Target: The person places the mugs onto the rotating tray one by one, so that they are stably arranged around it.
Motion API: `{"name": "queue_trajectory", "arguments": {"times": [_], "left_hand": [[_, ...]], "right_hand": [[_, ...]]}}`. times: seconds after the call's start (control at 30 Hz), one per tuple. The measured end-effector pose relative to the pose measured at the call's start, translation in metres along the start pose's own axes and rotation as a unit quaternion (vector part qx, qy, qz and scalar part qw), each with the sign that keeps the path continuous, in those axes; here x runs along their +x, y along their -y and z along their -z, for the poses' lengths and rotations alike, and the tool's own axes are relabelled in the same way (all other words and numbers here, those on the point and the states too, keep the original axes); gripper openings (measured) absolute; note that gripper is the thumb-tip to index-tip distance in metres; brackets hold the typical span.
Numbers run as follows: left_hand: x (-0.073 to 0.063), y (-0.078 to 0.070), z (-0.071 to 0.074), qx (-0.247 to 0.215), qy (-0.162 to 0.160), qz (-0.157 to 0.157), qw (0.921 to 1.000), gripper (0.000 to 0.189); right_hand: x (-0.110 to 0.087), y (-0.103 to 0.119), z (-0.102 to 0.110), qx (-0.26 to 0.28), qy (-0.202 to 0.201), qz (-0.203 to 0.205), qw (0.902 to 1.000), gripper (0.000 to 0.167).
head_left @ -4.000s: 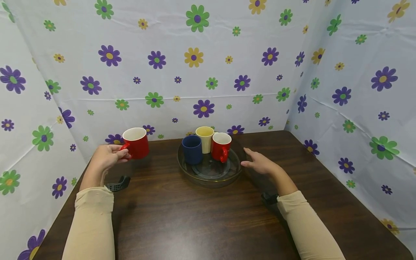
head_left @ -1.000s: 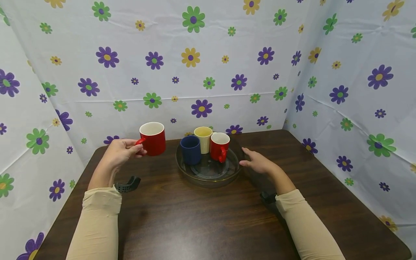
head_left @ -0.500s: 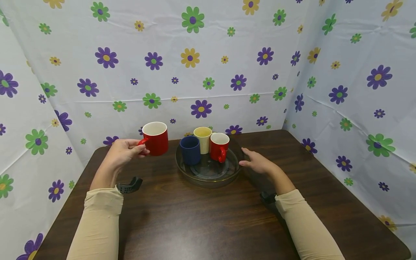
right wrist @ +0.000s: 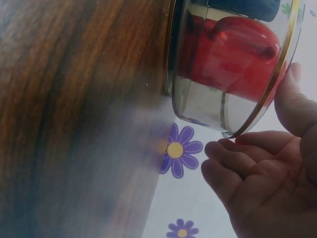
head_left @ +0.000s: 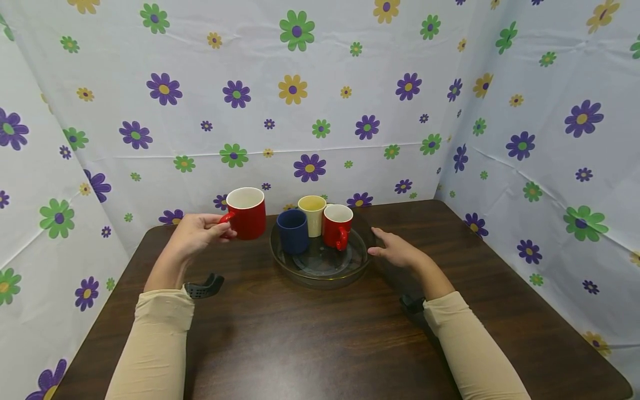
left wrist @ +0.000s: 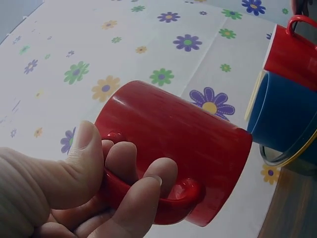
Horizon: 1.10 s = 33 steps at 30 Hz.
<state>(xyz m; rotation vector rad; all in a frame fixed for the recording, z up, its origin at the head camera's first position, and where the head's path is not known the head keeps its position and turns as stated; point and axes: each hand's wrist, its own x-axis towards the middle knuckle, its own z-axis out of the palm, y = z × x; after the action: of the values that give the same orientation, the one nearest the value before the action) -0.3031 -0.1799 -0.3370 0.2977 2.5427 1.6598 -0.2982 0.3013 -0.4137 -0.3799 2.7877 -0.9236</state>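
By its handle, a large red mug [head_left: 248, 218] with a white inside is held up by my left hand [head_left: 200, 233], to the left of a round glass dish [head_left: 325, 279]. In the left wrist view, the fingers curl through the handle of the red mug [left wrist: 173, 144]. Inside the dish stand a dark blue cup [head_left: 293, 233], a pale yellow cup [head_left: 314, 215] and a smaller red mug [head_left: 337, 226], all upright. My right hand [head_left: 400, 250] is at the dish's right side with fingers extended. In the right wrist view, its fingertips lie at the gold rim [right wrist: 257, 106].
A dark wooden table [head_left: 300, 339] carries the dish near its back edge. White flowered cloth [head_left: 320, 100] hangs behind and along both sides. A dark wrist camera [head_left: 205, 286] sits on the left wrist, another [head_left: 413, 303] on the right.
My left hand has carried the large red mug rightward, nearer the dish and the blue cup. The right hand has kept its place by the dish, and the cups inside stand as before.
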Motion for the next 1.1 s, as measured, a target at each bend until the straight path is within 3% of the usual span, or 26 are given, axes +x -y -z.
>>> {"name": "queue_trajectory", "arguments": {"times": [0.23,0.63,1.1], "left_hand": [[0.003,0.001,-0.004,0.0,0.012,-0.007,0.9999,0.039],[0.007,0.0,-0.012,-0.007,0.031,-0.04,0.9987,0.036],[0.011,-0.001,-0.025,-0.012,0.038,-0.037,0.9985,0.033]], "right_hand": [[0.001,-0.001,0.0,0.012,0.004,-0.011,0.9999,0.073],[0.004,-0.003,-0.001,-0.008,0.003,0.012,0.9999,0.073],[0.003,-0.004,-0.001,-0.003,0.001,0.009,1.0,0.078]]}}
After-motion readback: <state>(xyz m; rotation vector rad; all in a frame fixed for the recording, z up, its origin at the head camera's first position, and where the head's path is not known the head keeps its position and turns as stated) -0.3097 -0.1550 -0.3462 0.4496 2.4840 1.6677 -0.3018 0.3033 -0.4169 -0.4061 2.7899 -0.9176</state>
